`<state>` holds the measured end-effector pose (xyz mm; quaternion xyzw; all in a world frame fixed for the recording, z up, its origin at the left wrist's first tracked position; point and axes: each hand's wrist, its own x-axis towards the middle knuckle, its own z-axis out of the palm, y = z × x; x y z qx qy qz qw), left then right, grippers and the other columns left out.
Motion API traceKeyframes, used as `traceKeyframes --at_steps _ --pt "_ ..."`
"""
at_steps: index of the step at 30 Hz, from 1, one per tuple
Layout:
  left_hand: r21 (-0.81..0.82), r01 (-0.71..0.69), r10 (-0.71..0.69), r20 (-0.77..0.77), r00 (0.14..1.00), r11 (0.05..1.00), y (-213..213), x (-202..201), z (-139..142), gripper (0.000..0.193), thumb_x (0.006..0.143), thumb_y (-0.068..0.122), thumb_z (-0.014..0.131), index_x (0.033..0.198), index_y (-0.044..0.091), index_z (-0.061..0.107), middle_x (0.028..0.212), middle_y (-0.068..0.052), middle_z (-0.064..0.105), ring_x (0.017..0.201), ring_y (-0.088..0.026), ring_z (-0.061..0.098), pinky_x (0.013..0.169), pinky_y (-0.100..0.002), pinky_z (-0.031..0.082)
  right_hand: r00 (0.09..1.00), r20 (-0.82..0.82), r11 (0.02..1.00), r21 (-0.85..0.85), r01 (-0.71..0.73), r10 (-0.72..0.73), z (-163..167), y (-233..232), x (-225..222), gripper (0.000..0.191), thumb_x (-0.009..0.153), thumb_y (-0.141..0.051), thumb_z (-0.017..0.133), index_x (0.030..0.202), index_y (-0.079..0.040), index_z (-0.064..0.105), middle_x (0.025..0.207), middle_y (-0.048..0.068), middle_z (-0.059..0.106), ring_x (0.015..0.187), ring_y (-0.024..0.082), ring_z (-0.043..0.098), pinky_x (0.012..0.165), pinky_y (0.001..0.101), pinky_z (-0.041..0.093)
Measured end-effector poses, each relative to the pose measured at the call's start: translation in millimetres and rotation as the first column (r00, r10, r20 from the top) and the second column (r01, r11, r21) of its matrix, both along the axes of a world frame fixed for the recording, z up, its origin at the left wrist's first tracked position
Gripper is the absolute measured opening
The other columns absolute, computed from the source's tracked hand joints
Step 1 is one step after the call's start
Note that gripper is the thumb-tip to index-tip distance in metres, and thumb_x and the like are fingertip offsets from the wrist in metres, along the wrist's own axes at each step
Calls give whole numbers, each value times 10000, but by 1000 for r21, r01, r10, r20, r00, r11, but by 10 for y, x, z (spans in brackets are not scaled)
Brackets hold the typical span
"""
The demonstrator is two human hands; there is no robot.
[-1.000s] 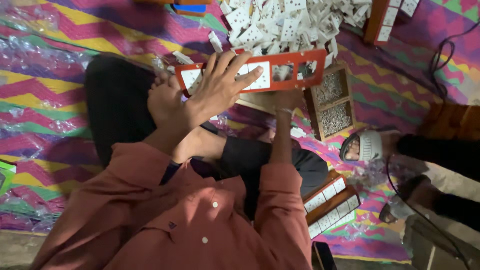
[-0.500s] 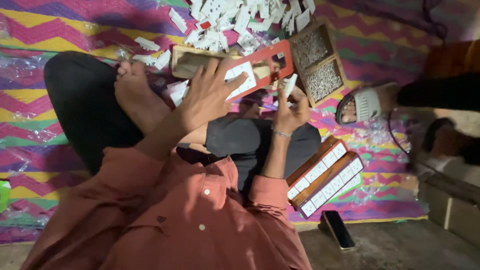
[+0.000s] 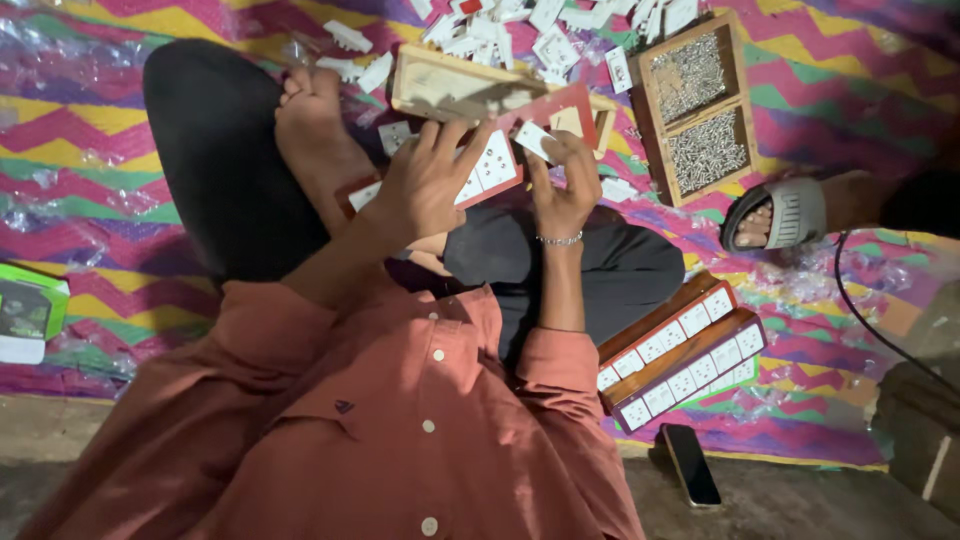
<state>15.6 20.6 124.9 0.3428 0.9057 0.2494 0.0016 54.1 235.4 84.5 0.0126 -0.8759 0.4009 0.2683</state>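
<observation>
Seated cross-legged on a zigzag-patterned woven mat, I keep the work in the upper centre of the frame, just above my lap, so both hands can meet over it. My left hand lies spread over a red-framed switch panel, fingers splayed and pressing on its white socket modules; the panel rests partly against my bare foot, which appears to prop it steady, so this hand is flat and bearing down rather than wrapped around anything. My right hand, wearing a thin bracelet, pinches a small white switch module between thumb and fingertips at the panel's right end, held tilted toward an opening in the frame. Just above the panel lies a wooden board box, and beyond it, along the top edge, a loose heap of white switch modules within arm's reach. At upper right a two-compartment wooden tray of screws stands close by the panel. At lower right, beside my knee, two finished panels lie stacked side by side, apart from the loose parts. A phone lies on the floor below them; another person's sandalled foot enters at right.
</observation>
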Motion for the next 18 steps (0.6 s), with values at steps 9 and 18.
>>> traceKeyframes --at_steps 9,18 --pt "-45 204 -207 -330 921 978 -318 -359 -32 654 783 124 710 1419 36 587 1227 -72 568 1103 -265 522 1000 -512 354 924 223 856 -489 -169 310 24 133 58 269 793 139 633 1004 -17 690 1161 106 688 1076 243 660 957 321 536" --pt "-285 269 -360 -340 869 920 -287 -526 15 662 721 162 747 1363 155 583 1153 -23 570 1165 -227 529 1096 -562 313 817 460 938 -146 -316 347 245 -56 52 240 745 87 682 910 -73 754 1126 60 757 1099 226 500 860 297 506"
